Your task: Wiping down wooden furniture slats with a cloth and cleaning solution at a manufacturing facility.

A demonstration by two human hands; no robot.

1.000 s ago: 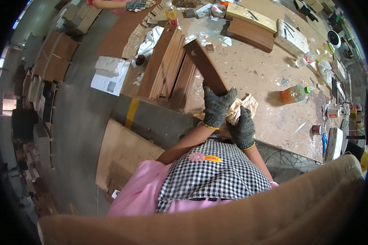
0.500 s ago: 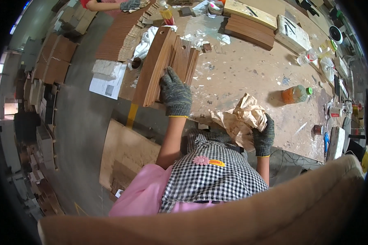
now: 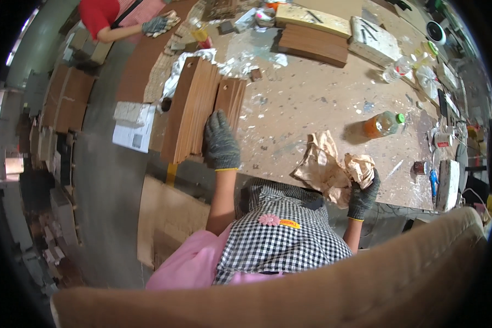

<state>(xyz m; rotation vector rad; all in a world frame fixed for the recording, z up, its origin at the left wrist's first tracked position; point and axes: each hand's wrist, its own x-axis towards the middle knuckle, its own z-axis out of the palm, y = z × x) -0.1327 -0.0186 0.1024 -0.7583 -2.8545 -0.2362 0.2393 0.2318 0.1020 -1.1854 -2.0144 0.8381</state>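
My left hand [image 3: 221,141], in a dark grey knit glove, lies against the near end of a brown wooden board [image 3: 230,103], its fingers stretched out. Just left of it stand several grooved brown boards [image 3: 190,104], side by side in a tight group with a round hole near the far end. Close to the table's front edge, my right hand [image 3: 364,195], gloved alike, is closed on a crumpled tan sheet [image 3: 325,164]; whether it is paper or cloth I cannot tell. Part of the sheet spreads left over the tabletop, and a bunched lump rises above the fingers.
The paint-spotted table [image 3: 295,120] holds an orange-filled bottle [image 3: 380,126] with a green cap, a small dark jar [image 3: 420,167] and stacked brown boards [image 3: 313,45]. Along the far left, a co-worker's gloved hand [image 3: 161,24] rests near a row of brown panels [image 3: 139,71].
The grooved boards at left now sit closer together, apart from the board at my left hand. My left fingers have straightened. The tan sheet is bunched higher and has shifted right with my right hand.
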